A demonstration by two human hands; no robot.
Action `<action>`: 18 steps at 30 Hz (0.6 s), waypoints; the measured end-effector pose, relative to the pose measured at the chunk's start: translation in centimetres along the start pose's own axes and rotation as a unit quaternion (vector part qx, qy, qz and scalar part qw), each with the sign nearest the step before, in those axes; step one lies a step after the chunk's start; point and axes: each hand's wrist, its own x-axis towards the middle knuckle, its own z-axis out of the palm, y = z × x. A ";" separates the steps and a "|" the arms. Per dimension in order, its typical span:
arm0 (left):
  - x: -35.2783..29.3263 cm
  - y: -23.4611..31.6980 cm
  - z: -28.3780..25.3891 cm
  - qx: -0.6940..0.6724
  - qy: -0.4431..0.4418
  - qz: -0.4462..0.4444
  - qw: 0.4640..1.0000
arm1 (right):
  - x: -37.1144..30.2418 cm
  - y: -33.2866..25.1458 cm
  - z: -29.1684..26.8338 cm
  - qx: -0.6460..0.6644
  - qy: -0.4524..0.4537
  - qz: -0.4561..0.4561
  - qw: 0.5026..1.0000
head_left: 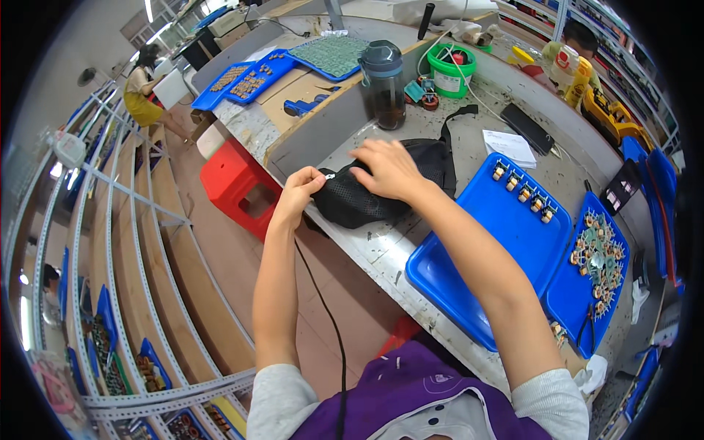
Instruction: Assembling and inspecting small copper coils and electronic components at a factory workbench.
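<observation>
A black mesh bag (352,199) with a strap lies at the near left edge of the workbench. My left hand (297,194) pinches the bag's left edge, thumb and forefinger together beside a small pale piece (329,176). Whether that piece is a zip pull or a tag, I cannot tell. Over the top of the bag rests my right hand (389,170), its fingers apart and its palm down. Part of the bag is hidden under it. A black cord (334,323) hangs down past my left forearm; its upper end is hidden.
Right of the bag lies a blue tray (506,253) with several small coils; another blue tray (598,293) holds a heap of them. Behind stand a dark bottle (383,84) and a green bucket (449,70). A red stool (238,187) stands left of the bench. Two people are farther off.
</observation>
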 end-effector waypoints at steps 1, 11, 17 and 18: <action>0.0 0.1 0.5 -0.010 0.005 0.006 1.000 | 0.4 0.2 -0.2 -0.003 0.001 0.006 1.000; 1.9 -4.2 -1.3 0.411 0.215 0.075 0.882 | 0.7 4.3 -1.3 -0.022 -0.013 -0.066 0.997; 4.5 -6.4 3.1 0.189 0.304 0.078 0.930 | 1.1 7.5 -1.3 -0.061 0.062 0.033 0.996; 4.5 -6.2 3.0 0.246 0.282 0.126 0.919 | 0.5 7.4 -1.6 -0.037 0.012 0.081 0.996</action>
